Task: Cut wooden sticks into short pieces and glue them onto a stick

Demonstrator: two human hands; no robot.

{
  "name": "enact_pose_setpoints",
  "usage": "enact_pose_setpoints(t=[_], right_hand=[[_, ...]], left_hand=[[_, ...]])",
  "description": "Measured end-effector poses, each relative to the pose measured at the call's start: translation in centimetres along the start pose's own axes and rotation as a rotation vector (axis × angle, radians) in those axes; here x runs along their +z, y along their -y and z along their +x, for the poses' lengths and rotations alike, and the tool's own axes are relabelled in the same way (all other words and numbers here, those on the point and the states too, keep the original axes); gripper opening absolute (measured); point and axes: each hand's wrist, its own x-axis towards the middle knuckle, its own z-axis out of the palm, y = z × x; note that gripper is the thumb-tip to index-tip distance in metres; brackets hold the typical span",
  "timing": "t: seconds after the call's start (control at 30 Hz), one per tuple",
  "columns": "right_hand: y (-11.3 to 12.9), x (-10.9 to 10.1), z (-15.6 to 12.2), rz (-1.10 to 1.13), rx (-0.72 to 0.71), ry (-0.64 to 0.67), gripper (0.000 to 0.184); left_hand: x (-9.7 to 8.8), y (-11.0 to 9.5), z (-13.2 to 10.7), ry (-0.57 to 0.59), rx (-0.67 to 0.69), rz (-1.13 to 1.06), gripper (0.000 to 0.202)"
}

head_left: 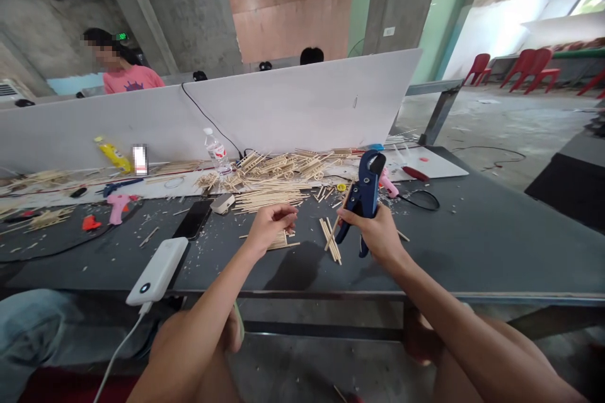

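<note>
My right hand is closed around the handles of a blue ratchet cutter, held upright above the dark table. A thin wooden stick runs slanted beside the cutter, against my right fingers. My left hand hovers over the table with its fingers curled and pinched together; what they hold, if anything, is too small to see. A few cut sticks lie on the table between my hands, and more lie under my left hand.
A big heap of wooden sticks and stick frames lies behind. A phone, white power bank with cable, pink glue guns, water bottle and yellow bottle sit left. A white partition backs the table; a person sits beyond.
</note>
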Motion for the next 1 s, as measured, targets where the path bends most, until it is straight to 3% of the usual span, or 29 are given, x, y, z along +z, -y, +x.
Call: enact_pose_setpoints(t=[0.17,0.3,0.7,1.0], right_hand=[[-0.1,1.4,0.0,0.014,-0.065,-0.013,0.021],[-0.5,2.0,0.1,0.020,-0.071,-0.046,0.018],[-0.4,1.6,-0.1,0.034,-0.056,-0.056,0.020],[-0.1,0.5,-0.4,-0.002,-0.049,-0.181,0.019]], left_hand=[[1.9,0.6,-1.3,0.114,-0.187,-0.093,0.039],[3.2,0.2,-2.4,0.197,-0.235,-0.153,0.037],[4.1,-0.4,-2.7,0.231,-0.268,-0.277,0.033],[5.5,-0.3,-2.4,0.245,-0.202,-0.249,0.033]])
